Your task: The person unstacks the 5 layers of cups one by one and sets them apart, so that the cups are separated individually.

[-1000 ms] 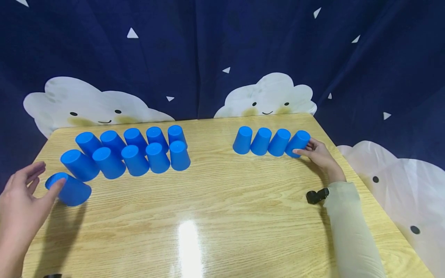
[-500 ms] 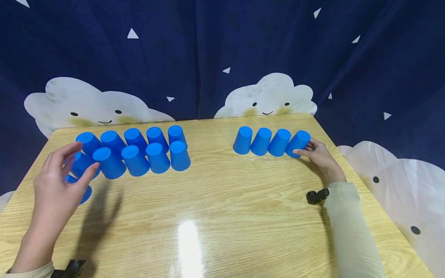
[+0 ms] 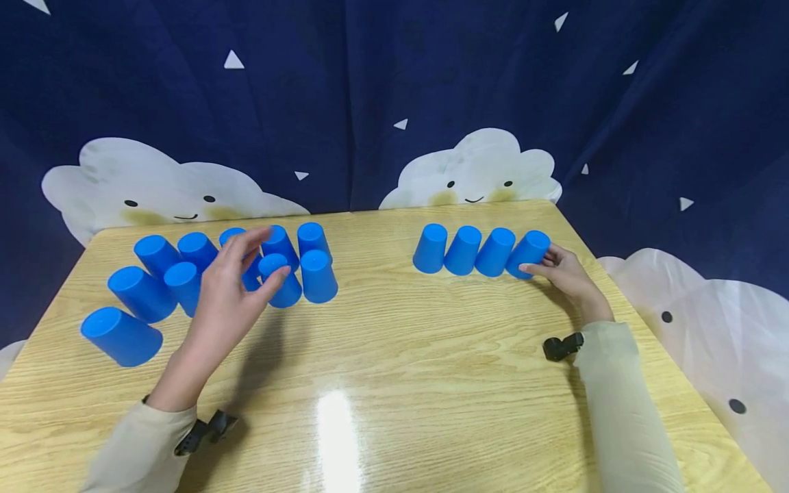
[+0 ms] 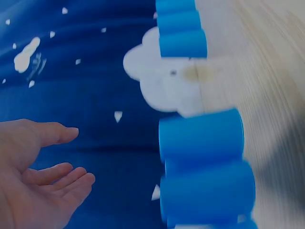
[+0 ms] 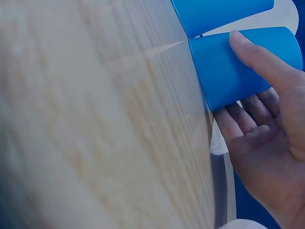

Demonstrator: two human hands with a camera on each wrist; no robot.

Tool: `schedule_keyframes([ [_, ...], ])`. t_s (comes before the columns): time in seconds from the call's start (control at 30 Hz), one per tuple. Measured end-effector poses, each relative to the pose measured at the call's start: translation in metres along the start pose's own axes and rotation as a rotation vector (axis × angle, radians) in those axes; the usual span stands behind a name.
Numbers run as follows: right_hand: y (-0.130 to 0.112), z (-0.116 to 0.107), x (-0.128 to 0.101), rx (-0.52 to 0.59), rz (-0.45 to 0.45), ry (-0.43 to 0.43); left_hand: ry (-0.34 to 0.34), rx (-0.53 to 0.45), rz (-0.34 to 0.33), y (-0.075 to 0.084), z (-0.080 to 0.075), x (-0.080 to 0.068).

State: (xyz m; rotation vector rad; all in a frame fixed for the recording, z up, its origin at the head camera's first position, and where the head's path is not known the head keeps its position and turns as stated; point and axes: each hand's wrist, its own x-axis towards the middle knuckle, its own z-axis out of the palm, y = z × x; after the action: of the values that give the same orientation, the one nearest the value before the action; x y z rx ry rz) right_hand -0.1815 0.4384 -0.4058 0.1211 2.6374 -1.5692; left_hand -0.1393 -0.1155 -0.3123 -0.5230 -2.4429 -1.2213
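Hanging behind everything is a dark blue curtain (image 3: 382,82) printed with white triangles and smiling clouds, soft and creased. Below it lies the wooden table (image 3: 407,370), pale, grainy and glossy enough to throw back a patch of light.

On its left half stands a cluster of blue cups (image 3: 185,274), smooth tapered plastic turned mouth down, in two close rows, with one more cup (image 3: 121,336) set apart at the near left. On the right half a short row of four cups (image 3: 481,250) stands side by side, touching.

Reaching in from the lower left, the left forearm in a beige sleeve (image 3: 138,448) angles up toward the cluster. The left hand (image 3: 231,291) hovers over the front row with fingers spread and lightly bent, thumb tip at the top of one front cup (image 3: 280,279); it grips nothing (the wrist view shows an empty palm).

The right arm lies along the table's right edge, a small black camera (image 3: 559,346) at the wrist. The right hand (image 3: 567,274) cups the end cup (image 3: 529,254) of the short row, thumb across its side and fingers curled behind it.
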Motion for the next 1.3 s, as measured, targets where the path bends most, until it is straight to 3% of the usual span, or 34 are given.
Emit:
schedule_keyframes([
  [0.23, 0.000, 0.000, 0.000, 0.017, 0.007, 0.001, -0.118, -0.115, 0.058, 0.013, 0.043, 0.021],
  [0.57, 0.000, -0.001, 0.000, 0.020, -0.002, -0.004, -0.259, -0.177, 0.045, 0.030, 0.103, 0.050],
  [0.77, 0.000, 0.000, 0.000, 0.015, 0.005, -0.010, -0.342, -0.164, 0.019, 0.033, 0.143, 0.067],
  [1.03, 0.001, -0.001, 0.000, 0.010, 0.006, -0.013, -0.374, -0.138, 0.008, 0.037, 0.191, 0.092],
  [1.3, 0.000, -0.001, -0.001, 0.004, -0.010, -0.006, -0.398, -0.138, -0.053, 0.043, 0.214, 0.106],
])
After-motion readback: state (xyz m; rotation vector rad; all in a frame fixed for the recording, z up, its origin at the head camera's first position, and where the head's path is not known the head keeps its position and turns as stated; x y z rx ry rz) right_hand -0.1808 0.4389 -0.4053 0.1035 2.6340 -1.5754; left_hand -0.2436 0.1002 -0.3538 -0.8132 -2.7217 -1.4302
